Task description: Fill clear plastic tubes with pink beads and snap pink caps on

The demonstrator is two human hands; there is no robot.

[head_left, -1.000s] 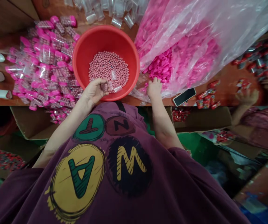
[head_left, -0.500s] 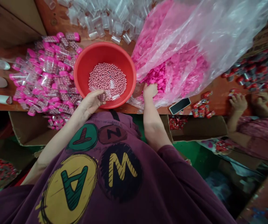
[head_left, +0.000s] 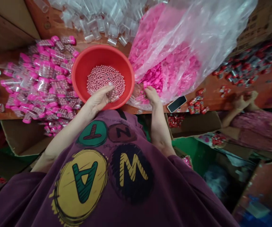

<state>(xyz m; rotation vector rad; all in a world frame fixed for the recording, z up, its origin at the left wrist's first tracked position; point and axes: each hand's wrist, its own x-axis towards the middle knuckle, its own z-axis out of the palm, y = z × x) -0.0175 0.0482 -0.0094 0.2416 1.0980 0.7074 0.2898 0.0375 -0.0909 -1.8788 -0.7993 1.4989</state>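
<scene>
A red bowl (head_left: 95, 60) of small pink balls (head_left: 105, 78) stands on the wooden table in front of me. My left hand (head_left: 99, 99) is closed on a clear tube filled with pink balls (head_left: 112, 95) at the bowl's near rim. My right hand (head_left: 152, 94) is at the mouth of a big clear plastic bag (head_left: 197, 37) full of pink caps (head_left: 155, 77); its fingers pinch a pink cap (head_left: 145, 84). A heap of filled, pink-capped tubes (head_left: 43, 82) lies left of the bowl.
Empty clear tubes (head_left: 103, 19) are piled behind the bowl. A dark phone (head_left: 176, 103) and red packets (head_left: 198, 105) lie right of the bag. Another person's hands (head_left: 243, 100) work at the far right. Cardboard boxes (head_left: 22, 142) sit under the table edge.
My right hand has drawn back out of the cap pile with a pink cap pinched in it. My left hand holds the tube in the same place at the bowl's rim.
</scene>
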